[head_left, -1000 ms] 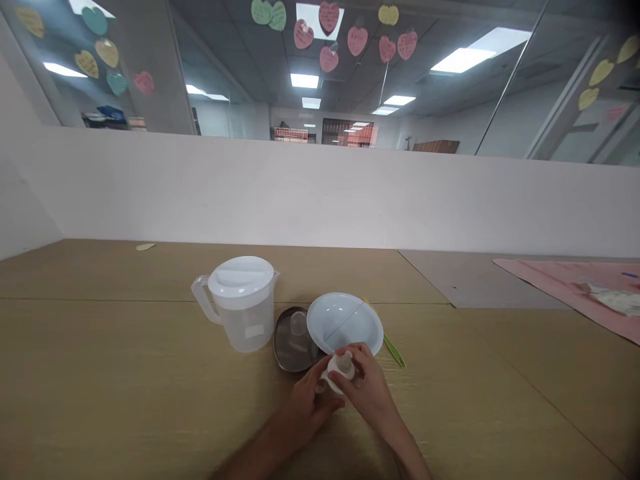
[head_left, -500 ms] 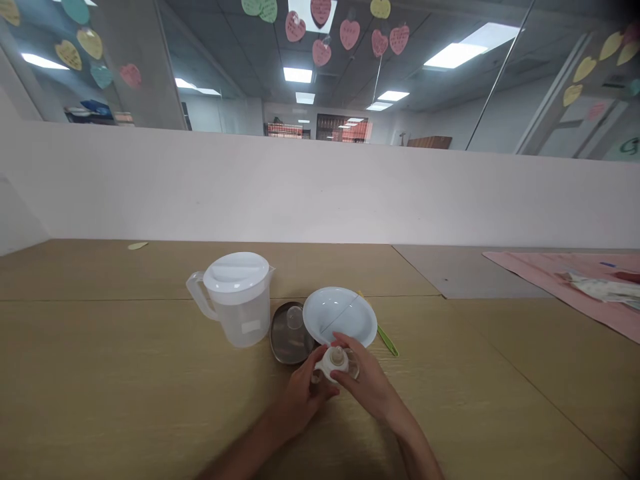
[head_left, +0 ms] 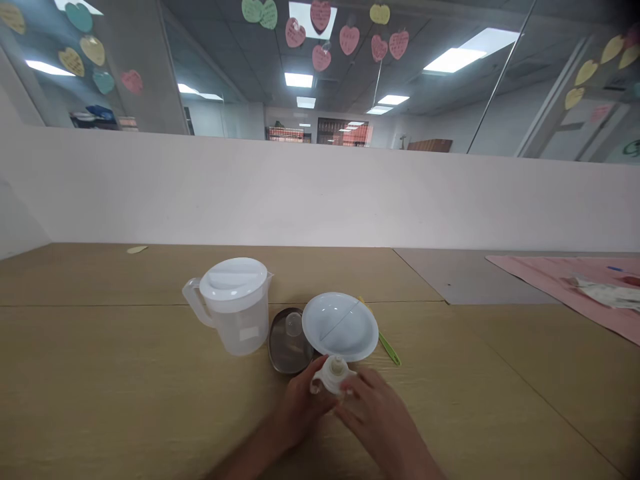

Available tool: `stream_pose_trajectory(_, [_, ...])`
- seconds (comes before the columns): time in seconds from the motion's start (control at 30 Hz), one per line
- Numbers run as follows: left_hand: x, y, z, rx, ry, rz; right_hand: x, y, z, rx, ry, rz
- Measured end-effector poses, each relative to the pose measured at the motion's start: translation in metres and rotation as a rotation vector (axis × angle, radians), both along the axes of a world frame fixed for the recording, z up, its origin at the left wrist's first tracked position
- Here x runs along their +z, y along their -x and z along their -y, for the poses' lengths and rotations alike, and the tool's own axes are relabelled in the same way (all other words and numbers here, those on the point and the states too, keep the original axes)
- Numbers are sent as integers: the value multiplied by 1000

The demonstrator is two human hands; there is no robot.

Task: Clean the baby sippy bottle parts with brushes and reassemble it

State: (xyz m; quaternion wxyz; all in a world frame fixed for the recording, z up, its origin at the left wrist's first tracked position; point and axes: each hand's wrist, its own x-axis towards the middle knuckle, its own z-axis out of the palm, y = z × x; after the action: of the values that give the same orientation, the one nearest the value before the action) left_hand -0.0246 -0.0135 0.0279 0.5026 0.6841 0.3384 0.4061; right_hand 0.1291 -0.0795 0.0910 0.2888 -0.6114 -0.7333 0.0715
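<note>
Nothing legible: writing on the hearts at 12 o'clock is too small; the green sign toward 2 o'clock is cut off.

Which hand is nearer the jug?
Left. The left hand is to the right of the jug and closer to the camera; the right hand is even farther right.

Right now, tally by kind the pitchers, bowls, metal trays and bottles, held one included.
Lidded pitcher: 1
White bowl: 1
Metal tray: 1
Bottle, held in the left hand: 1
Total: 4
</note>
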Motion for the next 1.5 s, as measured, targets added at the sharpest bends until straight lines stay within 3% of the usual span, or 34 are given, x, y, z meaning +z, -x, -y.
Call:
stream_pose_trajectory(0.1, [19,4,3,-92,24,13,0,3,-12,-76,-13,-118])
stream_pose_trajectory(0.27, [36,8,6,-151,36,48,-24,10,-20,-9,-7,-276])
stream_pose_trajectory(0.37, [35,7,5,-159,56,27,-25,8,-18,-5,-4,-299])
stream_pose_trajectory(0.5, [35,7,4,-163,64,-3,-13,0,-19,-68,61,-300])
stream_pose_trajectory(0.73, [32,12,-2,-114,125,17,-24,-1,-22,97,-48,-289])
stream_pose_trajectory(1.0, [21,12,-2,-35,60,1,-29,17,-31,-140,-198,-244])
stream_pose_trajectory(1.23, [23,10,2,-32,56,-20,-33,36,-36,-366,-225,-390])
stream_pose_trajectory(1.37, [17,8,3,1,-30,-105,-36,39,-38,-400,-210,-459])
stream_pose_trajectory(1.5, [18,15,3,72,-311,-244,-44,36,-36,-371,-244,-472])
